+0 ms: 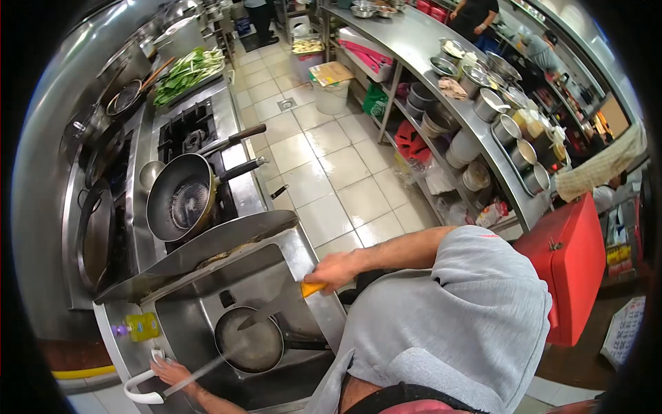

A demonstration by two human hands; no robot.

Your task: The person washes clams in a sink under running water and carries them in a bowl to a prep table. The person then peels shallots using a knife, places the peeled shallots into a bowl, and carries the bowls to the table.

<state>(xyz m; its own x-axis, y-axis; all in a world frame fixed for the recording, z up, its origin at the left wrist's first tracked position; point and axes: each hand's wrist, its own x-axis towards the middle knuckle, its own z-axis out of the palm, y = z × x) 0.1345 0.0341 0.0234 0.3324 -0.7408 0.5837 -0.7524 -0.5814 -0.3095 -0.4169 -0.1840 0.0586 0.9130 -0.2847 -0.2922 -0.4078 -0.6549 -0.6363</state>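
Note:
My right hand (331,272) is closed round the yellow handle of a wide-bladed knife (265,310). Its blade reaches over a dark frying pan (258,353) that lies in the steel sink (200,303). Cloudy water stands in the pan, and a stream from the white tap spout (146,398) runs into it. My left hand (172,373) has its fingers on the small tap handle (158,355) at the sink's rim. A bottle of yellow liquid with a purple cap (142,327) lies close to that hand.
Past the sink's raised edge, a wok-like pan (181,196) rests on the stove, its handle pointing towards the aisle. Leafy greens (187,74) fill a tray farther along. Across the tiled floor runs a steel counter (420,52) with bowls and pots. A red box (565,269) stands behind me.

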